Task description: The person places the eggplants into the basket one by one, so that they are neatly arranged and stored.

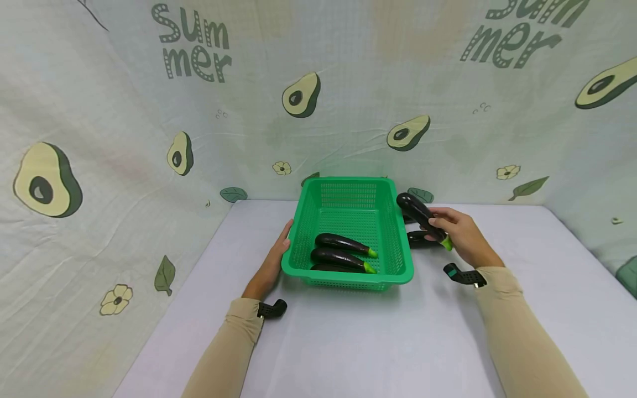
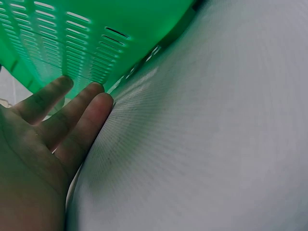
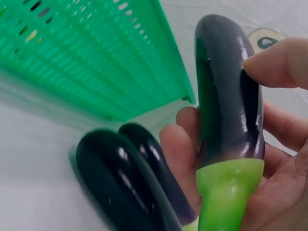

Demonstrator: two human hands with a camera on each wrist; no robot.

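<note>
A green plastic basket (image 1: 343,197) stands on the table with several dark eggplants (image 1: 341,257) lying near its front wall. Against its left side rests my left hand (image 1: 272,258); in the left wrist view, nearly straight fingers (image 2: 79,139) touch the slotted outer wall. To the right of the basket, my right hand (image 1: 463,235) holds another eggplant (image 1: 418,210) between thumb and fingers. Its light green stem end (image 3: 226,187) points back toward me. Below the held eggplant, two more eggplants (image 3: 120,178) lie on the table beside the basket, partly hidden in the head view.
The white table (image 1: 338,342) reaches forward to a hanging cloth (image 1: 348,66) printed with avocados, leaves and lettering. The same cloth runs along the left side. Each wrist carries a black strap camera (image 1: 465,275).
</note>
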